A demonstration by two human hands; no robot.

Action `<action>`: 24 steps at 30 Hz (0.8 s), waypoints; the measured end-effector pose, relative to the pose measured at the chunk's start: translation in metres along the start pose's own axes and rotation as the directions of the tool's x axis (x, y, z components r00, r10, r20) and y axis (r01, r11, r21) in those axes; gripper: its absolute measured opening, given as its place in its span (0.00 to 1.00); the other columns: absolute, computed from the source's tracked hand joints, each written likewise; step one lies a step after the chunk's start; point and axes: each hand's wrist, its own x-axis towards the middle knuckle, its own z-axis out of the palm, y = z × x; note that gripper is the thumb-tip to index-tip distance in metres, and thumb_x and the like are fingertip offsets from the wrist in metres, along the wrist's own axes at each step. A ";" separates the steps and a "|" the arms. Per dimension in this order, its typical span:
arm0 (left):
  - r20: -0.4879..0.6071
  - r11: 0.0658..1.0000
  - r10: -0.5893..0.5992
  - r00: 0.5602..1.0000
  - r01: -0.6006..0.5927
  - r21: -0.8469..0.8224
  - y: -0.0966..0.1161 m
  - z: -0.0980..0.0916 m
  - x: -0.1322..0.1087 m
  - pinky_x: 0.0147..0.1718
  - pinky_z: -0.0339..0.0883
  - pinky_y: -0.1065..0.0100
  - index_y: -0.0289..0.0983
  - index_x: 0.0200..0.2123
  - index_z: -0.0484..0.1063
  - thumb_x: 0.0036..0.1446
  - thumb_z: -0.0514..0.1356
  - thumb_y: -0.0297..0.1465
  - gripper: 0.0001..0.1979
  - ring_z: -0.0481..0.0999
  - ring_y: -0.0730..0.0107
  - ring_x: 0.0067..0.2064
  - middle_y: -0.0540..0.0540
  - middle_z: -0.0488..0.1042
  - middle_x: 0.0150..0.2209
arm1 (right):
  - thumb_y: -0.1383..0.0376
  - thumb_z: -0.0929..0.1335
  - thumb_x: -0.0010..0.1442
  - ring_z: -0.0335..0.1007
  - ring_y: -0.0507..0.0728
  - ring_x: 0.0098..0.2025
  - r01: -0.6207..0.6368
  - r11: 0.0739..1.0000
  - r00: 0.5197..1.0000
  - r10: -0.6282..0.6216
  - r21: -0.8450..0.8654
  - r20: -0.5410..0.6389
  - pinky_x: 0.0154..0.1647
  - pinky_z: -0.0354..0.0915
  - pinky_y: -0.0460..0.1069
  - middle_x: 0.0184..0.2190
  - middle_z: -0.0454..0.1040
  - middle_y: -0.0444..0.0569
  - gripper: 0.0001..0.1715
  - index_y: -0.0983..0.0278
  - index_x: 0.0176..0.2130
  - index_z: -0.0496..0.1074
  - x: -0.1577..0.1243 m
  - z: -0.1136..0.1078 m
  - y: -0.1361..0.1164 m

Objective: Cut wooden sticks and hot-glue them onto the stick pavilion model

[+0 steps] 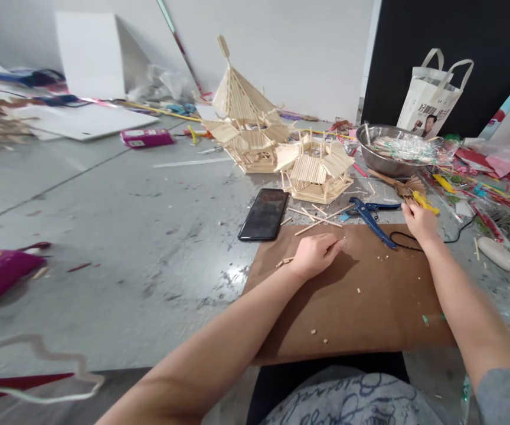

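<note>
My left hand (318, 255) is over the brown board (356, 319), its fingers pinched together; whatever they hold is too small to make out. On the right, my right hand (419, 223) is closed on the yellow glue gun (425, 203), near the board's back right corner. Blue cutters (372, 221) lie between my hands. Thin wooden sticks (319, 221) are scattered behind my left hand, with small cut pieces on the board. A small stick pavilion (311, 168) stands behind them, beside a taller one (248, 118) with a pointed roof.
A black phone (264, 215) lies left of the sticks. At the back right are a metal bowl (390, 163) of wrapped sticks and a white bag (430, 100). A black cord (460, 236) runs right of the board. Purple packages (147, 138) lie at left.
</note>
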 end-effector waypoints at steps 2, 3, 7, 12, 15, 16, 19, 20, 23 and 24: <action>-0.014 1.000 -0.020 1.000 0.020 -0.002 0.002 -0.003 -0.001 0.25 0.51 0.72 0.37 0.17 0.61 0.55 0.49 0.38 0.18 0.60 0.75 0.23 0.49 0.64 0.18 | 0.52 0.56 0.60 0.63 0.54 0.25 0.015 1.000 1.000 -0.015 -0.013 0.002 0.24 0.42 0.48 0.23 0.72 0.54 0.27 0.65 0.23 0.69 -0.001 0.001 0.000; -0.020 1.000 -0.028 0.999 0.028 -0.007 0.003 -0.004 -0.001 0.25 0.51 0.72 0.37 0.16 0.60 0.54 0.49 0.38 0.18 0.60 0.75 0.23 0.49 0.64 0.18 | 0.52 0.56 0.60 0.63 0.54 0.25 0.026 0.999 1.000 -0.026 -0.022 0.002 0.24 0.41 0.48 0.22 0.72 0.54 0.27 0.65 0.23 0.69 -0.002 0.002 0.001; -0.031 0.999 -0.038 0.999 0.037 -0.039 0.005 -0.003 -0.003 0.25 0.51 0.72 0.37 0.17 0.61 0.54 0.49 0.38 0.17 0.59 0.75 0.23 0.49 0.64 0.18 | 0.53 0.55 0.61 0.63 0.53 0.24 0.082 0.995 0.997 -0.082 -0.049 0.000 0.23 0.42 0.48 0.22 0.72 0.53 0.27 0.65 0.22 0.68 -0.005 0.004 0.000; 0.000 1.000 -0.023 1.000 0.023 0.018 0.003 0.003 -0.006 0.27 0.53 0.73 0.38 0.23 0.67 0.56 0.48 0.38 0.15 0.63 0.74 0.24 0.48 0.67 0.21 | 0.53 0.55 0.60 0.63 0.53 0.25 0.133 0.990 0.991 -0.133 -0.037 0.007 0.24 0.45 0.47 0.22 0.72 0.52 0.27 0.65 0.21 0.67 -0.010 0.005 -0.005; -0.006 1.000 0.003 1.000 -0.003 0.025 0.002 0.007 -0.009 0.27 0.53 0.73 0.38 0.28 0.69 0.56 0.48 0.36 0.13 0.66 0.74 0.25 0.48 0.69 0.22 | 0.53 0.54 0.60 0.63 0.53 0.25 0.150 0.988 0.989 -0.149 -0.032 0.006 0.25 0.46 0.47 0.22 0.72 0.52 0.27 0.64 0.21 0.67 -0.012 0.006 -0.004; -0.007 1.000 0.011 1.000 -0.011 0.019 0.003 0.007 -0.009 0.27 0.53 0.73 0.39 0.29 0.70 0.56 0.49 0.36 0.13 0.66 0.74 0.25 0.48 0.69 0.22 | 0.53 0.54 0.60 0.63 0.53 0.25 0.151 0.988 0.989 -0.151 -0.033 -0.001 0.25 0.46 0.47 0.22 0.72 0.52 0.27 0.64 0.21 0.66 -0.012 0.007 -0.002; -0.009 1.000 0.030 1.000 -0.030 -0.002 0.005 0.008 -0.011 0.26 0.54 0.74 0.39 0.30 0.71 0.56 0.49 0.35 0.12 0.68 0.74 0.25 0.48 0.70 0.22 | 0.53 0.54 0.60 0.63 0.53 0.24 0.148 0.988 0.988 -0.150 -0.045 -0.032 0.24 0.45 0.47 0.21 0.71 0.52 0.27 0.64 0.20 0.65 -0.012 0.010 0.005; -0.011 0.999 0.036 0.999 -0.036 -0.008 0.006 0.008 -0.012 0.26 0.54 0.74 0.39 0.30 0.71 0.57 0.49 0.34 0.12 0.68 0.74 0.25 0.48 0.71 0.23 | 0.53 0.55 0.60 0.63 0.53 0.24 0.146 0.988 0.988 -0.149 -0.051 -0.044 0.24 0.45 0.47 0.21 0.71 0.52 0.27 0.64 0.20 0.65 -0.012 0.011 0.007; -0.017 0.998 0.057 0.998 -0.057 -0.012 0.007 0.008 -0.013 0.26 0.55 0.74 0.39 0.31 0.71 0.57 0.49 0.34 0.12 0.70 0.74 0.26 0.47 0.72 0.23 | 0.53 0.55 0.60 0.61 0.53 0.23 0.145 0.988 0.986 -0.149 -0.056 -0.074 0.24 0.45 0.47 0.19 0.70 0.51 0.26 0.64 0.19 0.63 -0.011 0.012 0.011; -0.024 0.998 0.062 0.998 -0.062 -0.005 0.007 0.008 -0.014 0.26 0.56 0.75 0.38 0.32 0.71 0.57 0.49 0.33 0.11 0.70 0.74 0.26 0.47 0.72 0.23 | 0.54 0.55 0.60 0.61 0.52 0.23 0.149 0.987 0.985 -0.153 -0.053 -0.083 0.24 0.45 0.47 0.19 0.69 0.51 0.26 0.64 0.18 0.63 -0.011 0.011 0.012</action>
